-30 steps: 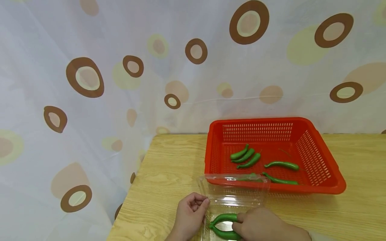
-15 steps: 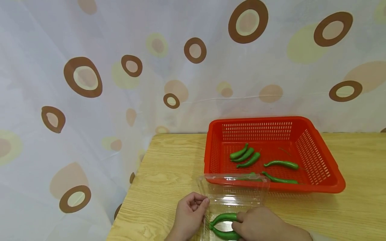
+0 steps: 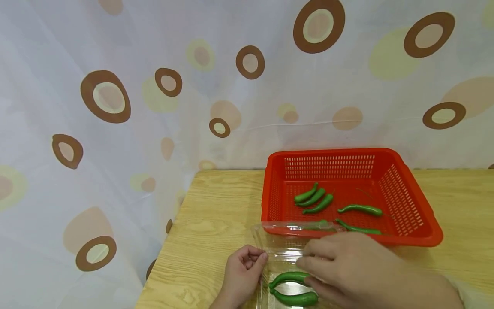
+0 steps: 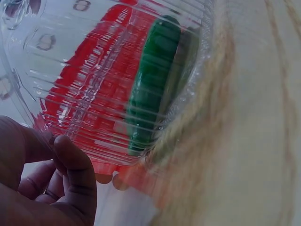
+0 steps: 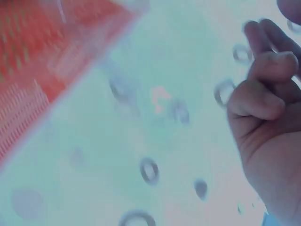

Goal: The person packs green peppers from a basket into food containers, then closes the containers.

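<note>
My left hand (image 3: 244,272) pinches the left edge of an open clear plastic clamshell box (image 3: 279,245) between thumb and forefinger. Inside the box lie two curved green chili peppers, an upper one (image 3: 287,277) and a lower one (image 3: 295,299), their left tips meeting. Through the ribbed wall in the left wrist view a green pepper (image 4: 155,70) shows. My right hand (image 3: 347,266), blurred, is over the right side of the box and hides part of it. Its fingers (image 5: 256,101) are loosely bent with nothing between them in the right wrist view.
A red plastic basket (image 3: 414,197) with slotted walls stands behind the box, the raised lid overlapping its front rim. Several green peppers (image 3: 319,204) lie in it. Both rest on a wooden table (image 3: 216,214), against a patterned curtain (image 3: 154,128).
My right hand has let go of the peppers and moved up and forward from them toward the basket. The left hand keeps its pinch on the box edge.
</note>
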Tool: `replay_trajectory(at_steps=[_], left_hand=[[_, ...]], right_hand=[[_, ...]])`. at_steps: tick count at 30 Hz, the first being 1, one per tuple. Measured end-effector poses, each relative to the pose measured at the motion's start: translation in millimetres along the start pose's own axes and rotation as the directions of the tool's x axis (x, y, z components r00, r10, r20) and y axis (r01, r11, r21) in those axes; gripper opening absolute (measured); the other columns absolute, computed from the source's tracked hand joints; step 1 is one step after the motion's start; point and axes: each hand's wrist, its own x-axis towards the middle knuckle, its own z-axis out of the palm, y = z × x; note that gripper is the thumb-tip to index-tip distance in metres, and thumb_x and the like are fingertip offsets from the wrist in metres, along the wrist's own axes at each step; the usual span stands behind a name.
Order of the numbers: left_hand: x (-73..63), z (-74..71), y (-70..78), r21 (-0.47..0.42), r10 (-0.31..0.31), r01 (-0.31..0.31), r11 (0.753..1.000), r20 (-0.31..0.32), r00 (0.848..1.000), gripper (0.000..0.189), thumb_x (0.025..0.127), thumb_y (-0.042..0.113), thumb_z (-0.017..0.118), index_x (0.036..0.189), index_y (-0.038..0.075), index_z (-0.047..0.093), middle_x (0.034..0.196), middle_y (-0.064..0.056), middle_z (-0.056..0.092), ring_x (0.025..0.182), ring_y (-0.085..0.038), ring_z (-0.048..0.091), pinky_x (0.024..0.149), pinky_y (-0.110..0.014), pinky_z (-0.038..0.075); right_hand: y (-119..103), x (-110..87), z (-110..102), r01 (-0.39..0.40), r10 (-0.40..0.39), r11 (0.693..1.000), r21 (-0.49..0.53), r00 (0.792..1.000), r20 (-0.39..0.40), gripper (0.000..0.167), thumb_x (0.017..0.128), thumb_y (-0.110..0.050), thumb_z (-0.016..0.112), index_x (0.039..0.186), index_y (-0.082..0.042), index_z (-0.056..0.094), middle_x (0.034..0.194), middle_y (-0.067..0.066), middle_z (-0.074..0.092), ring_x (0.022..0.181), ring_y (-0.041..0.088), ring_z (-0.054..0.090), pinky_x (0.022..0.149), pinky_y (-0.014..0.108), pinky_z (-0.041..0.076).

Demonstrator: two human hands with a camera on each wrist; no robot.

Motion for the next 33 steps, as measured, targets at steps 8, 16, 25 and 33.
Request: replay_trajectory(at_steps=[8, 16, 25, 33], left_hand=[[0.9, -0.2, 0.1, -0.009, 0.022, -0.022, 1.000, 0.013, 1.000, 0.016, 0.098, 0.007, 0.072, 0.102, -0.007, 0.067, 0.085, -0.012, 0.069, 0.051, -0.005, 0.053, 0.047, -0.016, 0.047], [-0.1, -0.5, 0.9, -0.013, 0.021, -0.021, 1.000, 0.004, 1.000, 0.015, 0.097, 0.007, 0.072, 0.102, -0.007, 0.067, 0.086, -0.013, 0.069, 0.051, -0.005, 0.053, 0.047, -0.016, 0.048], [1.1, -1.2, -1.2, -0.013, 0.017, -0.017, 1.000, 0.008, 1.000, 0.016, 0.097, 0.008, 0.072, 0.102, -0.007, 0.068, 0.087, -0.015, 0.070, 0.051, -0.005, 0.053, 0.047, -0.016, 0.048], [-0.1, 0.4, -1.9, -0.021, 0.025, -0.025, 0.999, 0.016, 1.000, 0.017, 0.097, 0.009, 0.073, 0.101, -0.006, 0.068, 0.087, -0.014, 0.070, 0.050, -0.005, 0.053, 0.047, -0.016, 0.047]], right_hand=[[75.1, 26.0, -40.2, -0.283, 0.287, 0.953, 0.109, 0.958, -0.025, 0.014, 0.098, -0.029, 0.073, 0.109, -0.021, 0.073, 0.102, -0.012, 0.071, 0.062, -0.005, 0.048, 0.055, 0.010, 0.043], [166.1, 15.4, 20.3, -0.626, 0.585, 0.779, 0.046, 0.750, 0.308, 0.021, 0.095, -0.021, 0.075, 0.114, -0.014, 0.074, 0.102, -0.002, 0.073, 0.072, 0.012, 0.059, 0.076, 0.036, 0.058], [199.2, -1.7, 78.9, -0.546, 0.524, 0.824, -0.152, 0.631, 0.572, 0.025, 0.094, -0.017, 0.072, 0.114, -0.003, 0.071, 0.106, 0.009, 0.072, 0.100, 0.029, 0.068, 0.094, 0.051, 0.057], [193.7, -6.6, 87.1, -0.547, 0.488, 0.824, -0.151, 0.548, 0.679, 0.003, 0.096, -0.012, 0.067, 0.094, -0.012, 0.069, 0.083, -0.004, 0.061, 0.075, 0.015, 0.054, 0.075, 0.037, 0.054]])
